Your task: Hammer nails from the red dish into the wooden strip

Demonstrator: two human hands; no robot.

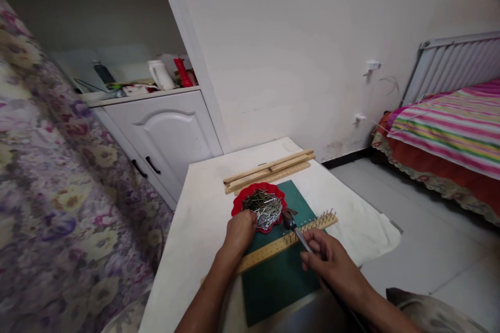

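Note:
My right hand (326,257) is wrapped round the handle of a hammer (300,237), whose metal head lies just right of a scalloped red dish (237,205). The dish holds a heap of nails (269,207), some dark and some silvery. At the dish's near left edge, my left hand (241,229) has its fingers curled in over the nails; what they pinch, if anything, is hidden. Below both hands a wooden strip (265,252) crosses a green mat (279,286). Nails stand upright along its right part, while its left part shows rows of small holes.
More wooden strips (269,170) lie behind the dish on the white-covered table (187,218). A white cabinet (167,130) and a floral curtain (70,192) are at the left. To the right is a bed (449,125) with a striped cover.

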